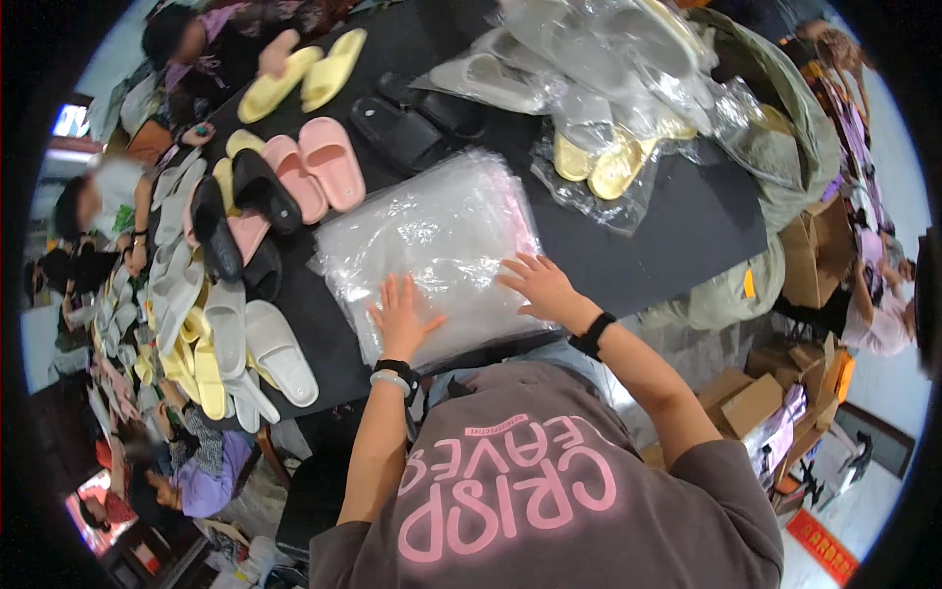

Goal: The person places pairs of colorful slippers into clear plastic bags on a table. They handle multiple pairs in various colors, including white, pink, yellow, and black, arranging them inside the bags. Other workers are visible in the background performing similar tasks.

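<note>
A stack of clear plastic bags (412,236) lies on the black table (677,236) right in front of me. My left hand (400,319) rests flat on the stack's near part, fingers spread, holding nothing. At the stack's right edge, my right hand (542,289) also lies with its fingers apart and nothing in them. Beyond the stack is a pair of black slippers (402,133). A pair of pink slippers (314,169) sits just past its far left corner.
Grey, yellow and black slippers crowd the table's left side, including a grey slipper (282,351). Bagged slippers (589,69) are heaped at the far right beside a large greenish sack (785,128). Across the table, a person's hand (279,54) is at yellow slippers (304,79). Cardboard boxes (751,404) stand right.
</note>
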A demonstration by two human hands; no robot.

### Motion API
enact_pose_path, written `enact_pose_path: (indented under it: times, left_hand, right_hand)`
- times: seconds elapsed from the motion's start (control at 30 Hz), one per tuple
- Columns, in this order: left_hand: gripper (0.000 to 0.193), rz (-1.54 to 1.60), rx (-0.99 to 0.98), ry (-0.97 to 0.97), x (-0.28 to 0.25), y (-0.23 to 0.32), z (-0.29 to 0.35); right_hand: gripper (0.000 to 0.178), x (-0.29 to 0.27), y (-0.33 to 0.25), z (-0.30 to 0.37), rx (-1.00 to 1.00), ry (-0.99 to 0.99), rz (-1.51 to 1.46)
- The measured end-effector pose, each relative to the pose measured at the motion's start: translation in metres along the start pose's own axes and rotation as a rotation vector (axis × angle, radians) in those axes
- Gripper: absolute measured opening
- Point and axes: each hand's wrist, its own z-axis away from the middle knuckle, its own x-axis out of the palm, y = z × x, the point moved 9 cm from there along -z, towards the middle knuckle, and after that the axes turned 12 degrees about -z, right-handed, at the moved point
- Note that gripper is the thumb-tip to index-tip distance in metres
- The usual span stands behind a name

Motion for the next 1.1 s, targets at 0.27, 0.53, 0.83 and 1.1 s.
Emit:
enact_pose_path:
  times: [0.27,0.53,0.83,1.1]
  left_hand:
    - [0.095,-0.019,0.020,0.039,0.023,-0.005,-0.006]
    - [0.067,-0.178,0.005,0.286,0.031,0.001,-0.008]
    - [0.071,-0.285,-0.054,0.291,0.038,-0.001,-0.016]
    - [0.074,-0.260,-0.008,0.306,0.037,0.006,-0.016]
  right_hand:
    - [0.037,0.003,0.094,0.124,0.349,0.144,-0.776]
    - [0.048,0.189,0.176,0.422,1.218,-0.890,-0.769]
    - [0.063,0.289,0.258,0.324,0.758,-0.897,-0.246]
    - [0.056,0.369,0.242,0.285,0.718,-0.359,-0.426]
